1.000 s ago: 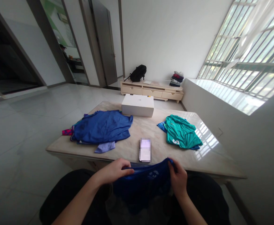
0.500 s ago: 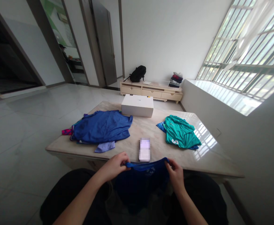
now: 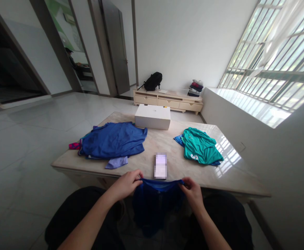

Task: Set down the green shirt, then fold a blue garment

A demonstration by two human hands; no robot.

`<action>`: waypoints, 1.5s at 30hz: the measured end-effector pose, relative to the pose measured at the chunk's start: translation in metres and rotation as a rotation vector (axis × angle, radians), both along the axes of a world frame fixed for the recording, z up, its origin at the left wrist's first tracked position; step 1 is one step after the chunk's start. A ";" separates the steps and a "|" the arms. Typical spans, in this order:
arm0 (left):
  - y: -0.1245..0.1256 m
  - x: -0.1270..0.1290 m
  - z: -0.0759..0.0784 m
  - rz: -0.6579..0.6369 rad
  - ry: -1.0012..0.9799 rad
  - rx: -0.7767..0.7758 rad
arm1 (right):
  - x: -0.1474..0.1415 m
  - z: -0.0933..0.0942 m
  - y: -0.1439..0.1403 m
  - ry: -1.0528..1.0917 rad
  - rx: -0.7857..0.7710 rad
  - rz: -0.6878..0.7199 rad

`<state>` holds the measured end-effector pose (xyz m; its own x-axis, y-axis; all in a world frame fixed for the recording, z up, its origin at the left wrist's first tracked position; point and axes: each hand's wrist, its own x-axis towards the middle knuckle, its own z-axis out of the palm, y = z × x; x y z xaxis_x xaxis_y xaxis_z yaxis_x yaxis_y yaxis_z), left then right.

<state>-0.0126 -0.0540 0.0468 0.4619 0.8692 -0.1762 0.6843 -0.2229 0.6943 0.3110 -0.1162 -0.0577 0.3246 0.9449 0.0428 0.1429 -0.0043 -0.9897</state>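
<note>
Blue garment (image 3: 155, 203) stretched between both hands, left (image 3: 126, 184) and right (image 3: 193, 191).

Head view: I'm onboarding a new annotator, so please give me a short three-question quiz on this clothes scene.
1. True or false: both hands grip the dark blue garment.
2. Which lies nearer the white box: A, the blue clothes pile, or B, the left hand?
3. What colour is the folded shirt on the table's right side?

Key: 1 true: the right hand grips it too. 2 A. 3 green.
</note>
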 end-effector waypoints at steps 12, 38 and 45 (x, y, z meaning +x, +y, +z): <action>0.005 0.000 -0.003 -0.056 -0.001 0.031 | 0.003 -0.001 0.001 -0.062 -0.136 0.177; 0.009 -0.001 -0.003 -0.050 0.027 0.013 | 0.017 -0.001 0.001 -0.120 -0.110 0.169; 0.011 -0.005 -0.004 -0.003 0.119 0.089 | 0.017 -0.002 0.001 -0.177 -0.084 0.112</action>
